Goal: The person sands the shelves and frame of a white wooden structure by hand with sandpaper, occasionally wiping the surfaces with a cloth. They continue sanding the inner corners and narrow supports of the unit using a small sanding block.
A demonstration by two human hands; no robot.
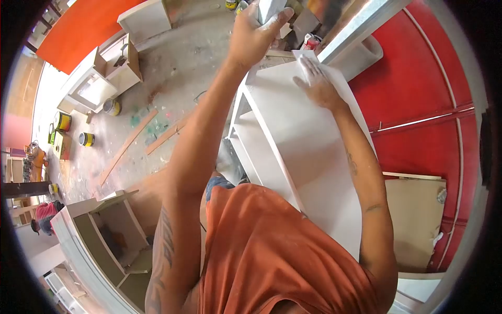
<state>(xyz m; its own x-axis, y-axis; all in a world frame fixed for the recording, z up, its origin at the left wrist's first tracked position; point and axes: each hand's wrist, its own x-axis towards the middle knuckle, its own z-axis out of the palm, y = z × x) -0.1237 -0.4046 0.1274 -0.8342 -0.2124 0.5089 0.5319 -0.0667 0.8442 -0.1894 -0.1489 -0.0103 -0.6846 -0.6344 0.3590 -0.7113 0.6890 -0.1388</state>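
A white cabinet (314, 141) with open shelves on its left side stands in front of me. Its broad white face is under my right hand (319, 86), which lies flat with fingers stretched out. Beneath those fingers a small pale sheet (299, 54) sticks out near the far end of the face; its kind is not clear. Raised beyond that far end, my left hand (256, 34) is closed around a white, flat-sided piece (271, 7). The top of that piece is cut off by the view's edge.
Paint cans (63, 121) and wooden strips (128, 149) lie on the stained floor to the left, near white cabinet units (99, 78). Another open cabinet (112, 235) stands at lower left. Red panels (418, 68) and a metal post (361, 29) border the right. A person (46, 217) is far left.
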